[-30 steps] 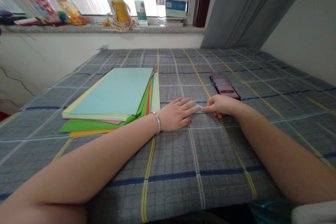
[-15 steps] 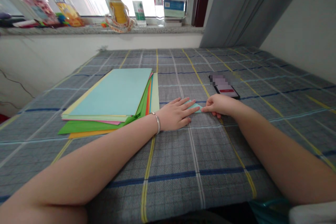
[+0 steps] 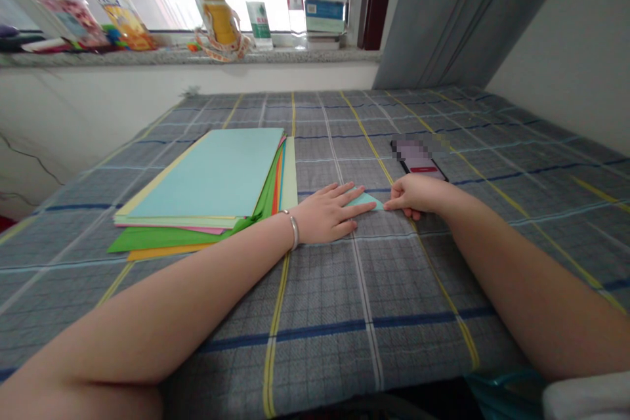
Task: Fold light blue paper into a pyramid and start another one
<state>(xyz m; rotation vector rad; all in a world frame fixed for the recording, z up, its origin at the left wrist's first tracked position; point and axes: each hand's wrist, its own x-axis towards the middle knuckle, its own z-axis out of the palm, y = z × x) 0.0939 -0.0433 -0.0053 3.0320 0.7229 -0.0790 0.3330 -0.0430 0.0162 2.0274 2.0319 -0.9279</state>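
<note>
My left hand point(image 3: 329, 213), with a silver bracelet at its wrist, lies flat with fingers spread over a small folded piece of light-blue paper point(image 3: 367, 199). The paper shows as a narrow pointed shape beyond the fingers; the rest is hidden beneath them. My right hand point(image 3: 414, 195) is closed at the paper's right tip, its fingers curled and pressed together there. To the left of my left hand is a stack of coloured paper sheets point(image 3: 231, 170), light blue on top, with green, orange and yellow edges showing.
A phone point(image 3: 420, 161) lies just behind my right hand on the grey plaid cloth point(image 3: 325, 328). Along the windowsill point(image 3: 172, 58) stand a drink bottle point(image 3: 115, 0), a yellow flask point(image 3: 219, 13), a tube point(image 3: 259, 23) and boxes point(image 3: 325, 8). A grey curtain point(image 3: 457, 13) hangs at right.
My right fingers have shifted slightly right along the paper to its tip, and more of the light-blue surface shows. My left hand stays in place.
</note>
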